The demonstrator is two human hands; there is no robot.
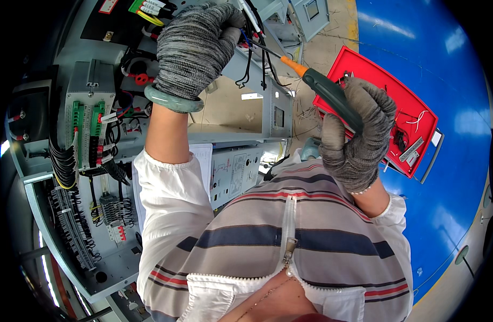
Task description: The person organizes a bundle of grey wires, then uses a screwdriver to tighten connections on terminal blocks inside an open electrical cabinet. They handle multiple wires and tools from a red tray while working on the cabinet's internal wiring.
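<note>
Far left: grey sheet-metal box (93, 75), ribbed green terminal blocks (96, 124). Left hand (195, 51), coarse marled knit glove, fingers curled beside thin, pliant black cables (263, 64); cannot tell whether it pinches one. Tool (328, 94) between hands: thin shaft among cables, orange neck, rounded dark-green handle, gripped by gloved right hand (364, 134). Beyond: glossy red rectangular tray (404, 94).

Glossy blue floor (439, 129), yellow border (351, 22)

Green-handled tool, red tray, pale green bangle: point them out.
Green-handled tool (327, 93): head view, on the handle.
Red tray (402, 100): head view, on the upper-right side.
Pale green bangle (174, 101): head view, on the band.
</note>
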